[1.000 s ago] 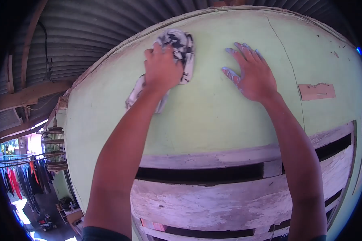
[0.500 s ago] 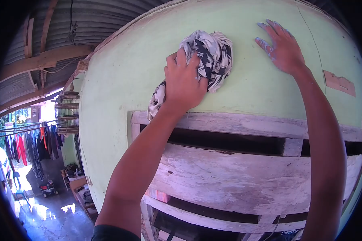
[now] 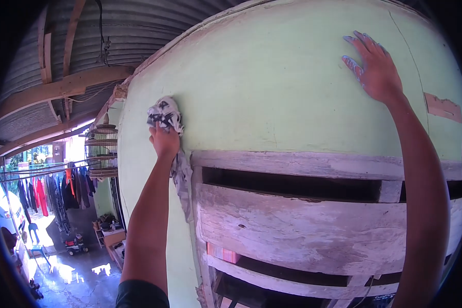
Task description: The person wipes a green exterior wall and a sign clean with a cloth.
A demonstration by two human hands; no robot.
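My left hand (image 3: 165, 142) presses a bunched black-and-white patterned cloth (image 3: 165, 113) against the pale green wall (image 3: 272, 92), near the wall's left side. A tail of the cloth hangs below the wrist, beside the corner of the wooden frame. Higher up on the right, my right hand (image 3: 374, 69) lies against the wall with its fingers spread and nothing in them. Bluish-white smears coat its fingertips and thumb.
Below the hands runs a weathered whitish wooden frame (image 3: 292, 215) with dark slots. A birdcage (image 3: 101, 149) hangs left of the wall, with clothes (image 3: 61, 190) on lines beyond. Wooden beams (image 3: 61, 90) carry a corrugated roof. A crack and a torn brown patch (image 3: 443, 107) mark the wall's right.
My left hand has swept the cloth left and down across the wall, from above the frame to near the left edge. The right hand stays at about the same spot on the wall.
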